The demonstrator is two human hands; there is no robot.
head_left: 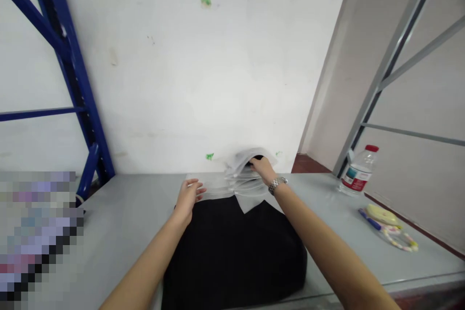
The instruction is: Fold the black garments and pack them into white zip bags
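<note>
A black cloth item (236, 256) lies spread on the grey table, with a V-shaped notch in its far edge. Behind it, against the wall, is a pile of translucent plastic bags (249, 185), something dark showing inside the top one. My right hand (263, 168), a metal watch on its wrist, has its fingers closed at the mouth of the raised top bag. My left hand (188, 198) is beside the cloth's far left corner, fingers apart and holding nothing, next to flat clear plastic (209, 185).
On the right of the table (127, 232) stand a red-capped bottle (358, 174), a yellow roll (382, 214), a blue pen (369, 219) and a beaded loop (401, 242). A blue metal frame (82, 72) rises at left, a grey one (385, 77) at right; a white wall lies behind.
</note>
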